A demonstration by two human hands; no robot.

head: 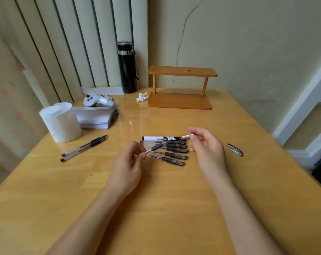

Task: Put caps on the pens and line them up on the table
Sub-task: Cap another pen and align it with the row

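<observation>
My left hand (127, 162) grips an uncapped pen (156, 147) by its clear barrel, with the tip pointing up and to the right. A pen cap (187, 136) is pinched between the fingers of my right hand (207, 150), a short gap from the pen tip. Behind both hands, several capped pens (172, 155) lie side by side in a row, with a white marker (159, 138) at the far end. Two uncapped pens (84, 147) lie at the left. Two loose caps (235, 149) rest on the table at the right.
On the wooden table (156, 208), a roll of white paper (61, 122) and a stack of paper (97, 116) stand at the left. Behind them lie a white controller (97, 101) and a black flask (127, 67). A small wooden shelf (181, 89) stands at the back.
</observation>
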